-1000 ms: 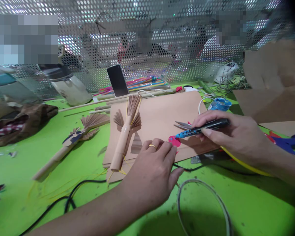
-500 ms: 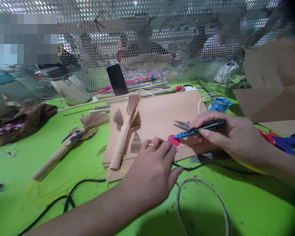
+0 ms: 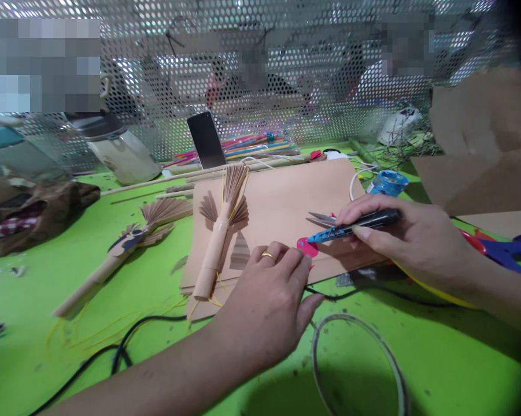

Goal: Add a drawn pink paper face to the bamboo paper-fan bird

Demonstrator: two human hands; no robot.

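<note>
My right hand (image 3: 385, 231) grips a blue and black marker pen (image 3: 336, 231). The pen's tip touches a small pink paper cutout (image 3: 307, 247) on the stack of brown paper (image 3: 295, 196). My left hand (image 3: 277, 289), with a gold ring, rests palm down beside the cutout, thumb apart and fingers bent onto the paper; its fingertips are partly hidden. Scissor blades (image 3: 321, 219) show beyond my right hand, the rest hidden. A rolled paper figure with pleated fans (image 3: 217, 248) lies left of my left hand. A similar figure with dark patches (image 3: 124, 245) lies farther left.
A phone (image 3: 207, 140) leans upright before the perforated metal screen (image 3: 286, 69), near colourful sticks (image 3: 260, 143). A blue paint jar (image 3: 388, 182) stands behind my right hand. Bottles (image 3: 119, 153) are at left, black cable (image 3: 143, 320) and a pale ring (image 3: 359, 323) in front.
Almost nothing differs. The marker has shifted very slightly, its tip still at the pink cutout, and my left hand has stayed in place.
</note>
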